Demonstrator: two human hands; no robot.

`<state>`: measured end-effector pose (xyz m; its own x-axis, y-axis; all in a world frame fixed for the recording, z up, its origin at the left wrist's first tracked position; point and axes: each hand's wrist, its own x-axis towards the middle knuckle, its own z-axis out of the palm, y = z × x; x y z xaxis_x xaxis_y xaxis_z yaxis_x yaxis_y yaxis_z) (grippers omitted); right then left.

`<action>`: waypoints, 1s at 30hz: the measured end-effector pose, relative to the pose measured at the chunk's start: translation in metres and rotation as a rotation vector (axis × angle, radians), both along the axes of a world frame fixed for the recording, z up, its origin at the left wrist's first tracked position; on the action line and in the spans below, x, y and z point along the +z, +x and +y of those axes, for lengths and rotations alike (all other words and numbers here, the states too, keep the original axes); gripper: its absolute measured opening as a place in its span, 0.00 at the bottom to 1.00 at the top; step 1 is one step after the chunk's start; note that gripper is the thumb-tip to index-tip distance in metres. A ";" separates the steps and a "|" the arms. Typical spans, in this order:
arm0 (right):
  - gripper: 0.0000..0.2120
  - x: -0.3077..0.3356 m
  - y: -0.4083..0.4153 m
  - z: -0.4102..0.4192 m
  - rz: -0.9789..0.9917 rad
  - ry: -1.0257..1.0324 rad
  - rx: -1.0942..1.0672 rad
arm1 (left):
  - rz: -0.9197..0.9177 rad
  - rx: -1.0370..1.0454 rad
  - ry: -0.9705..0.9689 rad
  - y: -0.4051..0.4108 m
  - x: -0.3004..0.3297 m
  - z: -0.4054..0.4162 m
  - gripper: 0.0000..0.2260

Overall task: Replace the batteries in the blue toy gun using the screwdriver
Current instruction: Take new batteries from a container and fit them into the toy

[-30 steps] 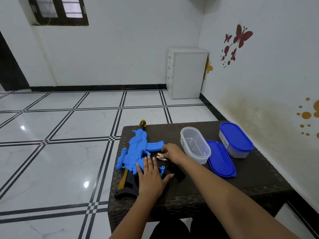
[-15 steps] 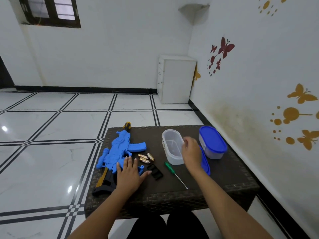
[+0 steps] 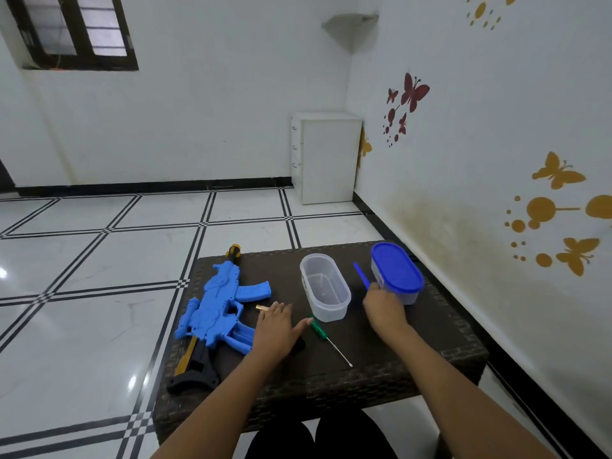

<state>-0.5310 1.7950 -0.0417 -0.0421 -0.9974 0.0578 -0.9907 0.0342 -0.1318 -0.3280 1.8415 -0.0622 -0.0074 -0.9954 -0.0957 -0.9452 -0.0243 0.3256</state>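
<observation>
The blue toy gun (image 3: 218,309) lies on the left of the dark wicker table (image 3: 397,359), muzzle pointing away, its battery compartment open near the grip. My left hand (image 3: 276,329) rests flat on the table just right of the gun and covers most of the loose batteries; one gold battery (image 3: 263,308) shows at my fingertips. The green-handled screwdriver (image 3: 318,328) lies beside my left thumb. My right hand (image 3: 384,306) grips the loose blue lid (image 3: 361,276), tilted up on its edge between the two containers.
An open clear container (image 3: 326,286) stands mid-table. A second container shut with a blue lid (image 3: 395,270) stands at the back right, near the wall. A black piece (image 3: 299,344) peeks out under my left palm. A white cabinet (image 3: 326,157) stands in the room's corner.
My left hand slid right from the gun's grip onto the batteries. My right hand reached past the clear container, took the flat blue lid and tipped it up.
</observation>
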 end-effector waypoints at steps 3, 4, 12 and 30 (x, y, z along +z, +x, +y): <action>0.13 0.023 0.000 0.001 -0.484 -0.222 -0.155 | 0.165 0.030 0.002 -0.006 0.007 -0.005 0.24; 0.14 0.029 0.004 0.002 -0.653 -0.273 -0.174 | 0.230 0.045 -0.008 -0.009 0.010 -0.007 0.21; 0.18 0.024 0.037 -0.008 -1.477 -0.054 -0.502 | 0.784 0.254 0.034 -0.027 0.015 -0.042 0.14; 0.17 -0.008 0.045 -0.035 -0.733 0.069 -0.202 | 0.993 0.451 0.145 -0.038 0.015 -0.060 0.11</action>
